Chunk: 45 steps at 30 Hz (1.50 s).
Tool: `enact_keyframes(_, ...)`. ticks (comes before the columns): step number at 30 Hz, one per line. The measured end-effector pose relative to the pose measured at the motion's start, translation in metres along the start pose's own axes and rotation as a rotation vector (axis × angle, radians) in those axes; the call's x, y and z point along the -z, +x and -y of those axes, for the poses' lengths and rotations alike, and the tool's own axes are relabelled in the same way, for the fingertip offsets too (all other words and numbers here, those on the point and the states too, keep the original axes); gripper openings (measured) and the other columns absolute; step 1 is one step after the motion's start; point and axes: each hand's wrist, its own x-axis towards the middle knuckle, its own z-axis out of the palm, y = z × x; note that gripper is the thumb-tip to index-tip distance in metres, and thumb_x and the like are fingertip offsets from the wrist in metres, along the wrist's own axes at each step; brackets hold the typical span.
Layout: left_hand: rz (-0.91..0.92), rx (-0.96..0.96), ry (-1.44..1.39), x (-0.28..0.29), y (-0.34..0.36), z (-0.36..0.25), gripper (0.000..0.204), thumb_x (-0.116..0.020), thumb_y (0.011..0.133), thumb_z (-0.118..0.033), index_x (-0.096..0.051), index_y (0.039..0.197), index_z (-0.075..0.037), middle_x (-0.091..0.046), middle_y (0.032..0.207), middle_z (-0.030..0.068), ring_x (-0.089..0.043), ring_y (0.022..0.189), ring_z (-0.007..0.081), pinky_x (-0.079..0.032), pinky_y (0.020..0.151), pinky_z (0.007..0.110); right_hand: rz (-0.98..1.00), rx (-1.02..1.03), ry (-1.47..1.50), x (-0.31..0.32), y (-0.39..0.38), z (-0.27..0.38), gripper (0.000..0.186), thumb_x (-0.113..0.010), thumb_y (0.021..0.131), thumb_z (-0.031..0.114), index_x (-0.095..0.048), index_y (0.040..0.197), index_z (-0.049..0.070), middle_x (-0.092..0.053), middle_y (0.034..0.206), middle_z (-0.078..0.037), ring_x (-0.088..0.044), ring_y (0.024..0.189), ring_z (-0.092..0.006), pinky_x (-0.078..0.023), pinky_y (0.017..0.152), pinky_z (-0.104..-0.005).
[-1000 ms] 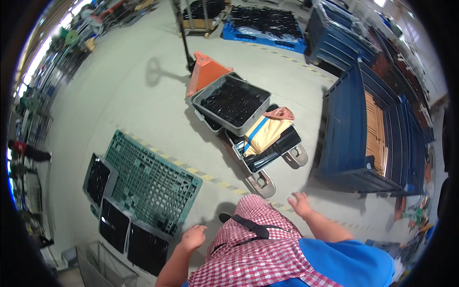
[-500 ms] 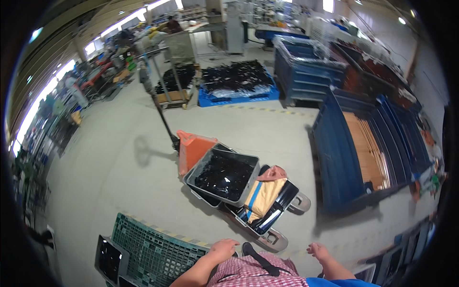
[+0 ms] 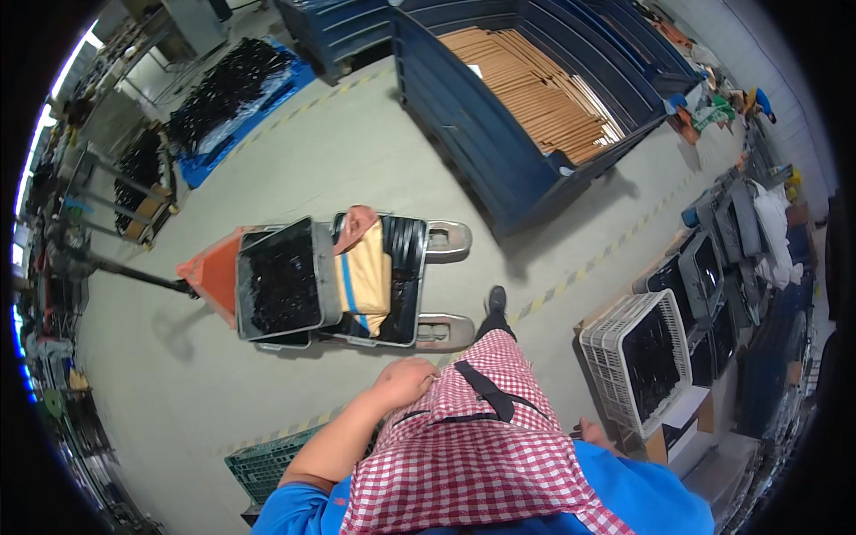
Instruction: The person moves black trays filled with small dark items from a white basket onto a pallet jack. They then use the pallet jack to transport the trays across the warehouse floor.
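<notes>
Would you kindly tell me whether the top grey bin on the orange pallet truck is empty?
Not empty: glossy black pieces lie inside the top grey bin.

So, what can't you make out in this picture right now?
All in the head view:
Left hand: palm, hidden by the back of the hand.
Right hand: mostly hidden by the blue sleeve; its grip is unclear.
Green pallet: mostly covered by the left arm and body.
Clutter at the left rim: blurred, too small.

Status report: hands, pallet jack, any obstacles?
Left hand by apron, right hand near white crate, possible obstacle. No load visible. Pallet jack ahead-left, carrying bins.
</notes>
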Motion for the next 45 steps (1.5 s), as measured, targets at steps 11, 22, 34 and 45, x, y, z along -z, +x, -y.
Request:
enact_keyframes(11, 0.02, -0.263, 0.015, 0.051, 0.29, -0.087, 0.013, -0.053, 0.076, -0.011, -0.062, 0.085, -0.008, -0.062, 0.087, 0.0097, -0.059, 0.086, 0.0295, -0.047, 0.076, 0.039, 0.14, 0.515, 0.426, 0.121, 0.086, 0.257, 0.049, -0.039, 0.094, 0.043, -0.056, 0.096, -0.002, -0.063, 0.085, -0.013, -0.061, 0.075, -0.0175, -0.049, 0.066, -0.0296)
enact_keyframes(22, -0.113, -0.077, -0.045, 0.136, 0.332, -0.022, 0.008, -0.053, 0.07, -0.003, -0.058, 0.076, -0.005, -0.059, 0.078, 0.0104, -0.059, 0.079, 0.0294, -0.047, 0.069, 0.038, 0.179, 0.872, 0.635, 0.138, 0.021, 0.495, 0.043, -0.035, 0.097, 0.033, -0.039, 0.063, 0.007, -0.041, 0.059, -0.004, -0.043, 0.057, -0.0155, -0.036, 0.055, -0.0277)
enact_keyframes(34, -0.134, 0.016, -0.236, 0.259, 0.419, 0.199, 0.022, -0.043, 0.085, -0.018, -0.062, 0.09, -0.008, -0.061, 0.091, 0.0151, -0.058, 0.087, 0.0276, -0.045, 0.077, 0.037, 0.376, 1.289, 0.25, -0.006, -0.003, 0.826, 0.048, -0.036, 0.096, 0.031, -0.038, 0.057, 0.004, -0.039, 0.05, -0.004, -0.035, 0.044, -0.0118, -0.027, 0.041, -0.0266)
enact_keyframes(45, -0.508, 0.44, -0.471, 0.449, 0.327, 0.32, 0.023, -0.046, 0.078, -0.019, -0.062, 0.093, -0.011, -0.061, 0.087, 0.0089, -0.059, 0.085, 0.0243, -0.045, 0.073, 0.035, 1.057, 1.097, -0.143, -0.263, -0.109, 1.122, 0.046, -0.039, 0.096, 0.035, -0.037, 0.06, 0.007, -0.029, 0.053, 0.001, -0.026, 0.049, -0.0104, -0.023, 0.047, -0.026)
